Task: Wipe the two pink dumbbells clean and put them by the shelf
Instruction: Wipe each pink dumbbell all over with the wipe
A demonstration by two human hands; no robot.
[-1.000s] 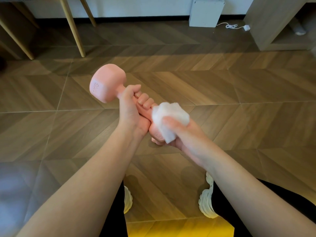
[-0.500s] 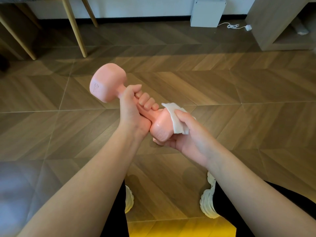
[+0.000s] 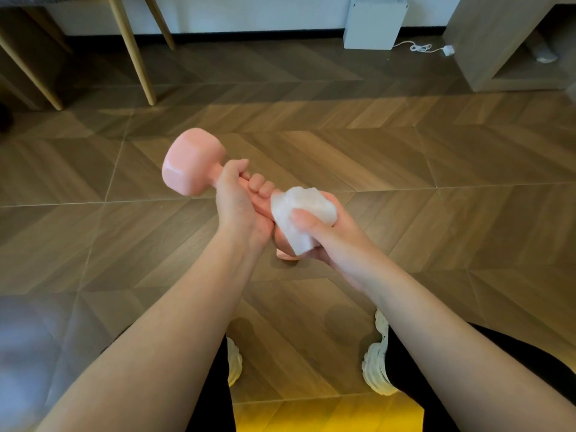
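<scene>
Dumbbell (image 3: 193, 162) hangs in mid-air over the floor (image 3: 436, 169), tilted, with its far head up and to the left and its near head low between our 2 hands. Our left hand (image 3: 237, 207) is curled round the handle and bears the weight. Our right hand (image 3: 327, 241) cups the near head and pinches a white wipe (image 3: 299, 210) against it under the thumb.

We judge the risk to lie in that 1-handed hold. If the wipe is damp it could leave the handle slick, and a hard rub at the low end could twist the bar out of the left fingers. It would then drop toward our shoes (image 3: 377, 366), just below. The wipe could also bunch up and skip the end face.

We see only 1 of the 2 dumbbells. The shelf (image 3: 467, 51) stands well apart, at the floor's far right corner.
</scene>
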